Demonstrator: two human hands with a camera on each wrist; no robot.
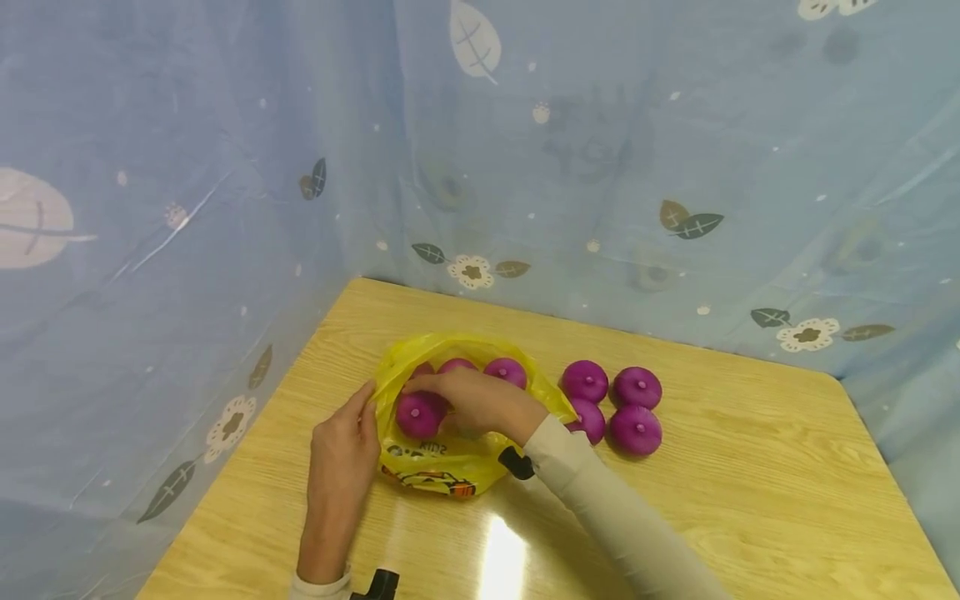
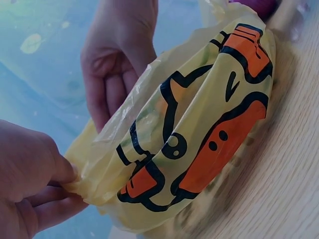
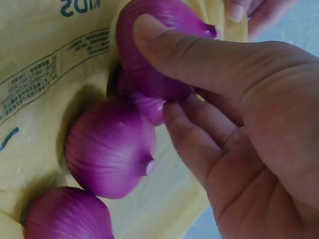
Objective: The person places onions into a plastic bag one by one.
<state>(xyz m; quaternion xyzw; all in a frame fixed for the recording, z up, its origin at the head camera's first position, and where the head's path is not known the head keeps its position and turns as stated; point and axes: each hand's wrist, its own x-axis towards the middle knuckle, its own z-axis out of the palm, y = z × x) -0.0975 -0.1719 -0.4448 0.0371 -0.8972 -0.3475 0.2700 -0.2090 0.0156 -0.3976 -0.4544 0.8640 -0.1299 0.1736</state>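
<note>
Wood-grain table (image 1: pixel 750 467), yellow bag (image 1: pixel 487 468) on its left part, mouth spread up toward the head camera. Left hand (image 1: pixel 342 442) at the bag's left rim, pinching the plastic between thumb and fingers; right hand (image 1: pixel 480 400) reaches over the right rim, inside the mouth, thumb and fingers gripping a purple onion (image 3: pixel 143 67). Key relation: the gripped onion sits inside the mouth, on the left-hand side, between the two hands; the four loose onions (image 1: pixel 637 388) lie outside, just right of the bag, on the right arm's side, so the right hand is nearer them. Onions are squat and round, no real long axis; the stem tips of the loose ones face up. Head view has the whole layout but the right hand hides part of the bag's contents. Right wrist shows the thumb laid across the gripped onion and other onions (image 3: pixel 112 149) inside the bag. Left wrist shows the rim pinch close up, plus the orange-and-black print (image 2: pixel 224 144) on the outer wall; the gripped onion is hidden there.
</note>
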